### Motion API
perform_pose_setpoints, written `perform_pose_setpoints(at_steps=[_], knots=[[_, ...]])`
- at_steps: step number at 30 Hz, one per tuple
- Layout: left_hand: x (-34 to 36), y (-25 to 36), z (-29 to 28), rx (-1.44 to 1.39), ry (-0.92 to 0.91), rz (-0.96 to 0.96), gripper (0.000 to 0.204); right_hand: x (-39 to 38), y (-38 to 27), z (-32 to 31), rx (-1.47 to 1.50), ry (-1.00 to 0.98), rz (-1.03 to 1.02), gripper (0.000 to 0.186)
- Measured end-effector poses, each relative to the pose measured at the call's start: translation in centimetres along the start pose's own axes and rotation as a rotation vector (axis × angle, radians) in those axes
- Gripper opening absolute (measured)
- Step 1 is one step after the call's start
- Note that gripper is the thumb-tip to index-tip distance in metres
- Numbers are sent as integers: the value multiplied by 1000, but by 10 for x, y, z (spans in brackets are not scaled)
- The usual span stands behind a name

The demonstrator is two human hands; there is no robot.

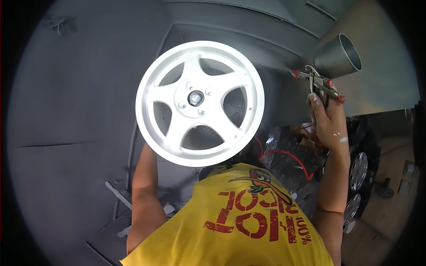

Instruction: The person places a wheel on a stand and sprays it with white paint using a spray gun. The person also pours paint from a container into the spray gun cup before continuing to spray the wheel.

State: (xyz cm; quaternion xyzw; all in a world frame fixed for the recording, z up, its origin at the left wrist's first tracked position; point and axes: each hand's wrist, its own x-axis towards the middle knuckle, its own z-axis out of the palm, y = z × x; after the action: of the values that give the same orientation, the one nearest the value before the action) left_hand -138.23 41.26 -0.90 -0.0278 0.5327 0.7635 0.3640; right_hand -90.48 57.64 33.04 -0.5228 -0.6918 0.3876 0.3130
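A white five-spoke wheel rim point(221, 83) is held up in front of me, its face toward me, with a dark centre cap point(195, 98). My left forearm goes up behind its lower left edge, and the wheel hides that hand. In my right hand point(329, 122), a spray gun point(317, 81) with a silver cup point(330, 60) is gripped by its handle. The nozzle faces left, toward the wheel but apart from it, and a faint mist hangs between them. White paint specks mark this hand.
A red hose point(288, 152) curves below the wheel, over a dark, cluttered floor. Tyres with silver hubcaps point(358, 170) stand at the lower right. Grey wall point(75, 97) fills the left side. A pale panel point(381, 75) lies behind the spray gun.
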Motion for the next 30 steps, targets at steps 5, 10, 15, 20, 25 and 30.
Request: perform_pose_setpoints(at_steps=[5,10,15,20,25,30], knots=[[-1,-4,-6,12,19,22,15,9,14,-9,23,-93,33,26],[-10,-14,-4,23,55,66,15,28,64,-19,14,-80,-43,26],[-28,-43,0,66,97,157,15,48,167,-30,-124,-59,-97,30],[-94,-119,-21,274,246,237,15,45,200,-25,163,-163,74,31],[-186,-211,48,397,292,-242,27,42,222,-30,281,-275,132,35],[-275,-258,164,1148,-870,-511,26,52,227,-38,259,-379,127,39]])
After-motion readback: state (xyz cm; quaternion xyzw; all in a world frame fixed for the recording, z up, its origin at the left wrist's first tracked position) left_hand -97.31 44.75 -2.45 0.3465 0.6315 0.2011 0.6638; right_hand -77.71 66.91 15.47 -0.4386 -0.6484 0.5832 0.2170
